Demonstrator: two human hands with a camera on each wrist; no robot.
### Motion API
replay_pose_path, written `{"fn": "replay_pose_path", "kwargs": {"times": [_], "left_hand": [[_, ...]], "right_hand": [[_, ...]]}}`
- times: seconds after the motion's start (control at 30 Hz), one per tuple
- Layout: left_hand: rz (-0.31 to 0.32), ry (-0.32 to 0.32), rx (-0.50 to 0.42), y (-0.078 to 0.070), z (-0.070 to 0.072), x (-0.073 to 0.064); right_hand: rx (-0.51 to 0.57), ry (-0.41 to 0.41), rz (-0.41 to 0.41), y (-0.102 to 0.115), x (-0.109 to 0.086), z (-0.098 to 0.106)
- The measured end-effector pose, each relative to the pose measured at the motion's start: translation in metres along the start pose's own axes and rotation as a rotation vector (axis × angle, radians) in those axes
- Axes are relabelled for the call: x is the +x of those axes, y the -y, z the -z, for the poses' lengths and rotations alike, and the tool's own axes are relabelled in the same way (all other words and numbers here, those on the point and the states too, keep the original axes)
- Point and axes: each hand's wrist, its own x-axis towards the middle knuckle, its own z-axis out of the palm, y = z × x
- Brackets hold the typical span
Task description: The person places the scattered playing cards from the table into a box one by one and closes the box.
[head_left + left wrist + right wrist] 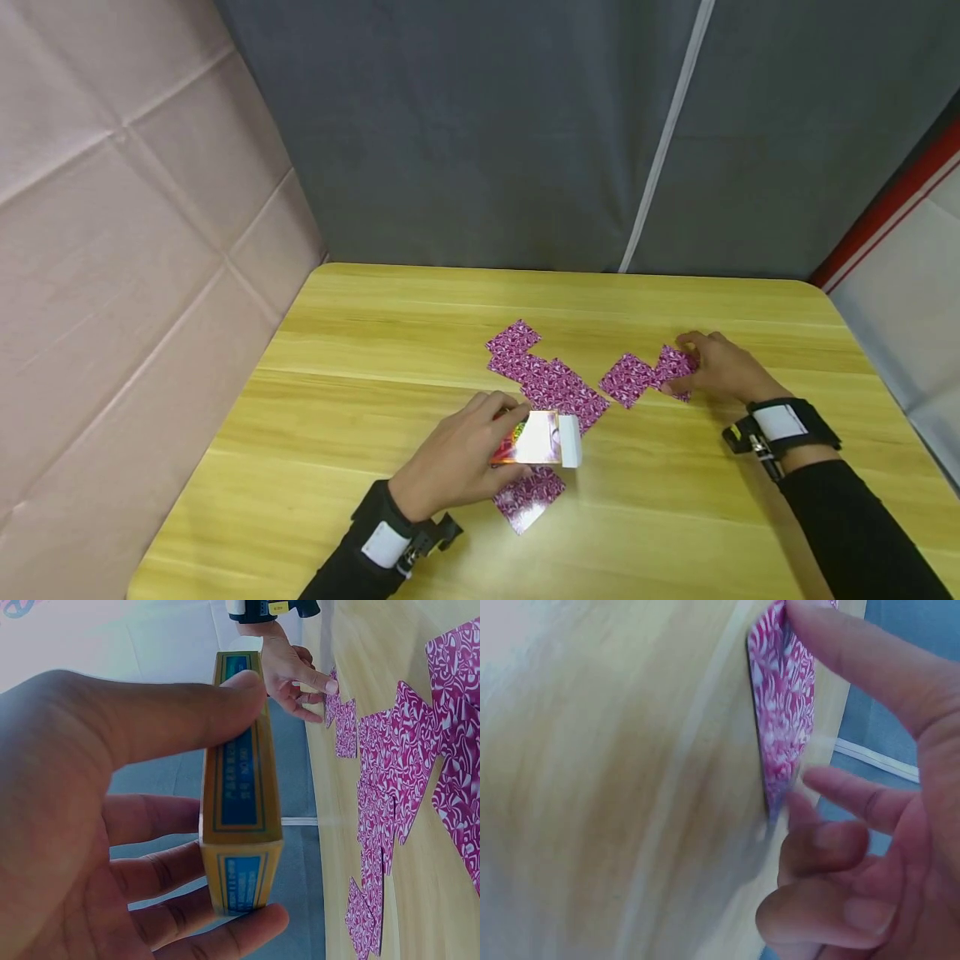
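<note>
My left hand point(468, 454) grips a small card box point(536, 437) above the table, with thumb and fingers on opposite sides. Its white end flap point(571, 442) sticks out to the right. In the left wrist view the box's narrow side point(238, 780) shows blue panels in a gold border. At the right, my right hand point(723, 367) has its thumb and fingertips at the edges of a playing card point(674, 363) with a purple-and-white patterned back. In the right wrist view that card point(780, 705) lies between thumb and fingertips; the other fingers are curled.
Several patterned cards point(555, 383) lie overlapping mid-table, back up. Another card point(628, 379) is left of my right hand, and one more point(528, 500) lies partly beneath the box in the head view. A grey curtain point(480, 133) hangs behind the wooden table point(360, 333).
</note>
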Motion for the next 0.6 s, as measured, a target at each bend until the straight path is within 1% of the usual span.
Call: {"fn": "replay_pose_path", "kwargs": {"times": [0.2,0.47,0.6], "left_hand": [[-0.007,-0.008,-0.006,0.001,0.0,-0.001],[-0.006,0.004,-0.016,0.001,0.0,-0.003],[-0.012,0.006,-0.029,0.001,-0.001,-0.004]], "right_hand": [[0.039,0.04,-0.066,0.001,-0.007,0.001],[0.066,0.069,-0.074,-0.002,-0.013,0.003],[0.074,0.058,-0.083,-0.005,-0.016,0.002]]}}
